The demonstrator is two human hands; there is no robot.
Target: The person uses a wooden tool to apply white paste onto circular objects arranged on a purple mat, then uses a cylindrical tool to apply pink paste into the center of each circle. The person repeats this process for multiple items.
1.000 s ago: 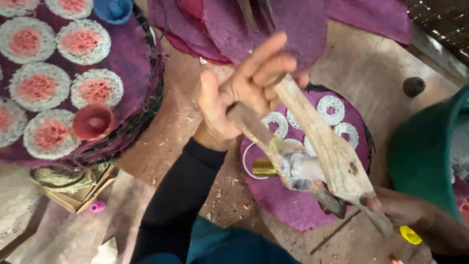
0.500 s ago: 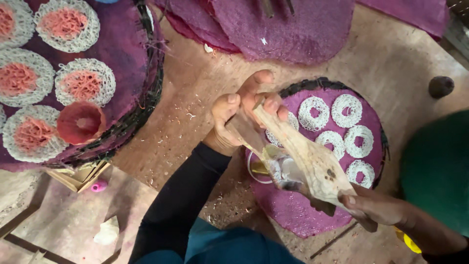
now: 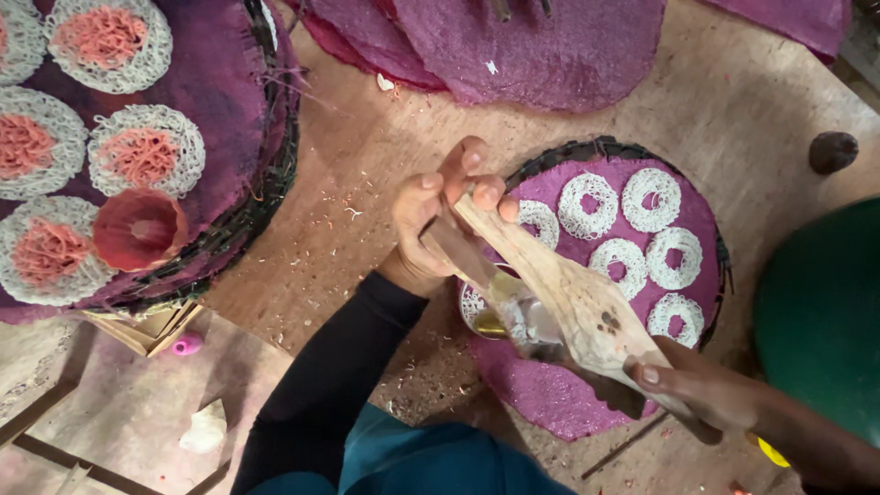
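**Two hands on a wooden press over a purple mat**

While a dusty brown floor [image 3: 367, 174] strewn with pale crumbs fills the middle of the view, woven round trays lined with purple mats crowd it. Toward 10 o'clock a large tray [image 3: 261, 197] carries pink-and-white noodle rounds and a small red funnel-shaped cup [image 3: 137, 229]. More purple mats [image 3: 550, 46] lie at 12 o'clock, and a green tub [image 3: 820, 312] sits at 3 o'clock.

At centre the left hand [image 3: 440, 206] is closed around the upper handles of a wooden press [image 3: 568, 307], fingers wrapped tight. The right hand [image 3: 706, 390], toward 5 o'clock, grips the press's lower end. The press hangs just above the small tray [image 3: 710, 229], whose mat holds white noodle rings [image 3: 632, 229].

Since half a second ago the view has drifted, so the small tray shows more fully, and the left-hand fingers sit further over the handles.

The press's metal barrel is blurred and half hidden beneath the wood. The right wrist runs off the frame's edge, and a yellow object [image 3: 773, 452] beside it is mostly covered.
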